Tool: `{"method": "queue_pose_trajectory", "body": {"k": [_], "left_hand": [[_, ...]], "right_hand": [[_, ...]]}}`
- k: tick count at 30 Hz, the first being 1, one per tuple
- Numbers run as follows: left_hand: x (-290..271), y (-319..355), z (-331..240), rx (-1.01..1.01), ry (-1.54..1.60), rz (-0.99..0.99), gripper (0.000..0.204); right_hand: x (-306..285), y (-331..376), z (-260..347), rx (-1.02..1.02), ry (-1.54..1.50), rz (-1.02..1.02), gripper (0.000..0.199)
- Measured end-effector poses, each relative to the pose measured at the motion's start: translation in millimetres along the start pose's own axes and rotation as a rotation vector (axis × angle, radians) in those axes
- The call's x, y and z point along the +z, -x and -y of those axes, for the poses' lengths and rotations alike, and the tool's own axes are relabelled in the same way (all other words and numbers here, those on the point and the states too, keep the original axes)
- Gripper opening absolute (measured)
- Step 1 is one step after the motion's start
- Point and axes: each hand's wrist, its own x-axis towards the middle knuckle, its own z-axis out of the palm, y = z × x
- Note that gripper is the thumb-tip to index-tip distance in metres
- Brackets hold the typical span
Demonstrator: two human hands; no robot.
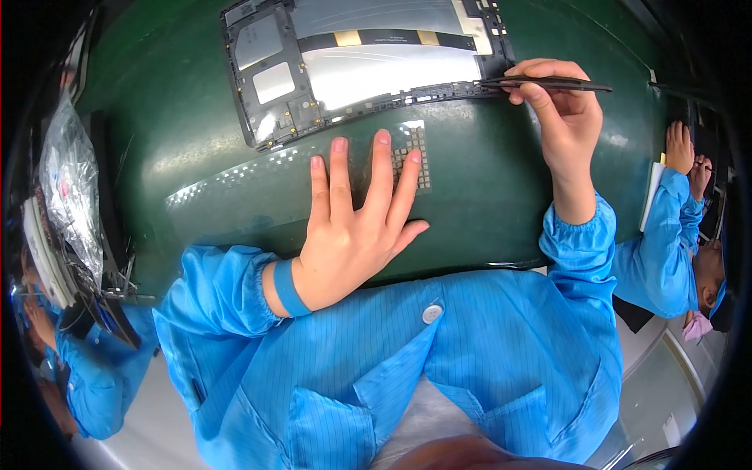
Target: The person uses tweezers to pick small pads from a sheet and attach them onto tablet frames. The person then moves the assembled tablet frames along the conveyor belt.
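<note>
My left hand [348, 239] lies with fingers spread on a clear plastic sheet [251, 188], a blue band round its wrist. Rows of small greyish square pads [424, 160] stick to the sheet's right end, partly under my fingers. In my right hand [572, 129] is a pair of black tweezers [576, 81], pinched between thumb and fingers. Their tips point left and meet the near right edge of an opened tablet-like device housing [392, 74], black-framed with shiny silver panels. Whether the tips hold anything is too small to tell.
The green mat [486, 211] covers the worktable. Clear plastic bags [70, 180] and a white tray-like thing [47, 251] crowd the left edge. A co-worker in blue [658, 243] sits at the right, another blue sleeve [102, 376] at lower left.
</note>
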Motion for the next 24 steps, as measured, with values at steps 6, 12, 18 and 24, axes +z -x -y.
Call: {"method": "queue_pose_trajectory", "body": {"k": [6,12,18,24], "left_hand": [[3,2,-2,-0.021,-0.005,-0.028,0.076],[2,1,-1,-0.025,-0.008,-0.032,0.076],[4,2,-2,-0.035,-0.004,-0.042,0.077],[3,1,-1,-0.026,-0.008,-0.04,0.076]], "right_hand": [[7,4,9,-0.06,0.141,0.002,0.021],[52,21,24,0.303,-0.15,0.068,0.022],[58,23,20,0.357,-0.144,0.092,0.021],[60,23,21,0.368,-0.13,0.064,0.019]]}}
